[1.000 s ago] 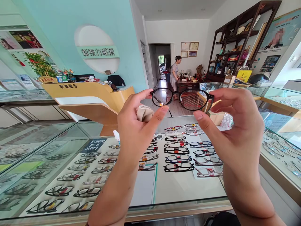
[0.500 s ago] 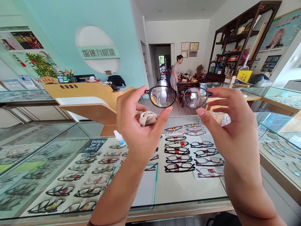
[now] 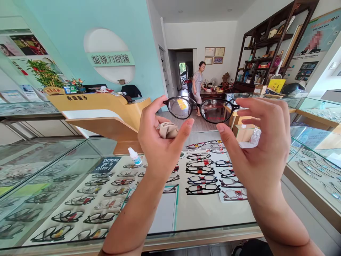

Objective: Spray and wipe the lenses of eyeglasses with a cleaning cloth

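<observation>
A pair of dark round-framed eyeglasses is held up above the glass counter, between both hands. My left hand is closed on the frame's left end with its fingertips, and a crumpled beige cloth is tucked in the same palm. At the opposite end, my right hand grips the frame near its hinge. The lenses carry printed marks, and a yellow patch shows in the left one. Below stands a small white dropper bottle, on the counter left of my left forearm.
Rows of eyeglasses lie in the glass display counter. A white board with a green edge is under my left forearm. Beyond are a wooden reception desk, a person by a table, and another display case at right.
The eyeglasses have turned, so the right lens looks larger and lower. Both hands shifted slightly, the left one rightward. The person in the back has turned and stepped left.
</observation>
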`<state>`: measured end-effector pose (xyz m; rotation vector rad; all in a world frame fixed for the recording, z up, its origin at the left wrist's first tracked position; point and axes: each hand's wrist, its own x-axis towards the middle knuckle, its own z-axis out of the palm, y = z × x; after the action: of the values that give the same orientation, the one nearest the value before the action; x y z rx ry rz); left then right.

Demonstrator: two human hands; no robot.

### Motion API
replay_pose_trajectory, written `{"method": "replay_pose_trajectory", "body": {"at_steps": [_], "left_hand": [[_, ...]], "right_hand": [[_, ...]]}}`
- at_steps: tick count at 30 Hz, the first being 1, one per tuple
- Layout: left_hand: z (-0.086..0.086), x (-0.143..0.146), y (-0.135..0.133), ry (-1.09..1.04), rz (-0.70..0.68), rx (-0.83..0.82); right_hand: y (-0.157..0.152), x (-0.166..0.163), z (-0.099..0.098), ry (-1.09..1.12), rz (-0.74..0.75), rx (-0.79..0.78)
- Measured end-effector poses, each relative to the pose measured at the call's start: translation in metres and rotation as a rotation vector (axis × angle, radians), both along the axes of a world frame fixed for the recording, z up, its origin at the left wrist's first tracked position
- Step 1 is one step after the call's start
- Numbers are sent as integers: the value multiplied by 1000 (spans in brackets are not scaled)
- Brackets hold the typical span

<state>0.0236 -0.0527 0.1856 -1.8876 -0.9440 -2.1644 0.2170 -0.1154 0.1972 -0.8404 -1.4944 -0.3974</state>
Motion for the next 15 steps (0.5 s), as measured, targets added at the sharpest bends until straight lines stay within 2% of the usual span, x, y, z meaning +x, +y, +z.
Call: {"method": "replay_pose_trajectory", "body": {"at_steps": [6,10,15], "left_hand": [[1,1,6,-46,-28,46],[1,2,6,-58,27,154],[0,3,3,-73,81,199]], "right_hand": [[2,-5,-2,8,15,18],[10,-2,-3,52,78,-28],[21,2,-6,81,146,-110]]}}
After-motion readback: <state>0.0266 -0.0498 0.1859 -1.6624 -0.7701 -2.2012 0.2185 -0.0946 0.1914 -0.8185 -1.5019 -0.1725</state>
